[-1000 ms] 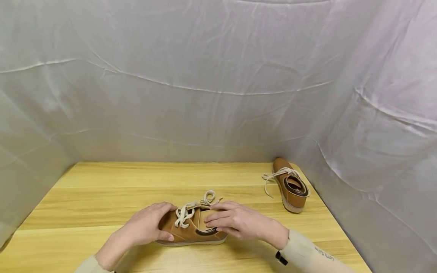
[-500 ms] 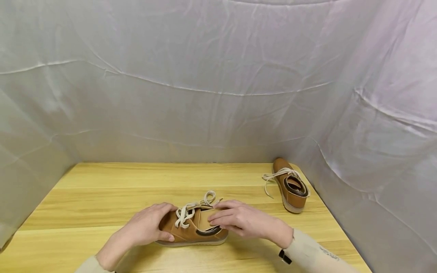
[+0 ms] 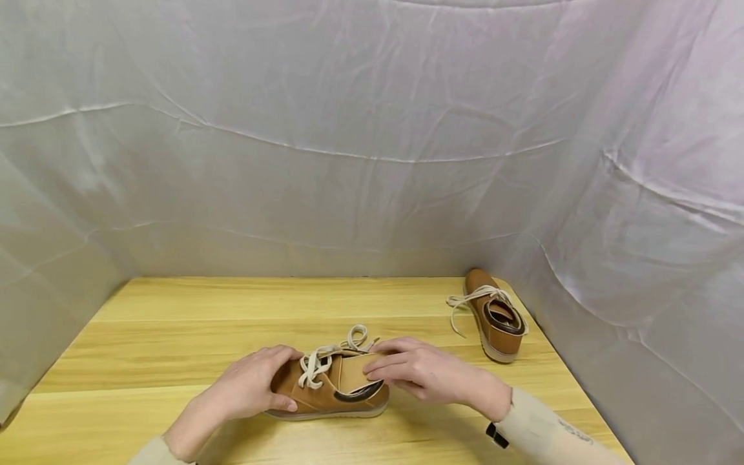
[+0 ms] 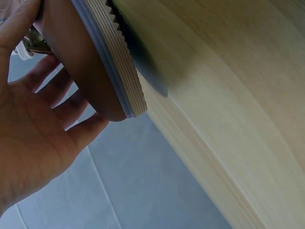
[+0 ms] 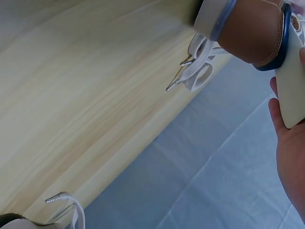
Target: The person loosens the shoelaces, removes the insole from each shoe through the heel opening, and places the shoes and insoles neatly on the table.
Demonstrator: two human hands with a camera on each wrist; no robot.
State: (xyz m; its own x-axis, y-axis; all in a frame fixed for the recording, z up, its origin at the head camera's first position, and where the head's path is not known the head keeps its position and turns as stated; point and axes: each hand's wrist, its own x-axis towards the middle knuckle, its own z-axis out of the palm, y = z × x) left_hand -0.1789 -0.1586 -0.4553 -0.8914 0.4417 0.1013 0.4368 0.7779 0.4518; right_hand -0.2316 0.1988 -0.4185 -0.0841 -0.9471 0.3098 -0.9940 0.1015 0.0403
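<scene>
At lower centre a shoe [image 3: 308,400] is showing brown, with cream laces [image 3: 312,369], a dark collar [image 3: 351,396] and a tan insole [image 3: 352,372]; streaked yellow grain is patterning the table [image 3: 174,336], grey colouring the cloth [image 3: 325,206] above.

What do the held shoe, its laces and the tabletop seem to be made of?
Shoe: brown leather or an imitation, smooth, fairly matte, with stitched seams; its sole, ridged along the edge, is probably rubber.
Laces: likely woven cotton or synthetic, pale and dull, in soft loops.
Tabletop: wood or wood-look laminate, with grain streaks and a slight sheen.
</scene>
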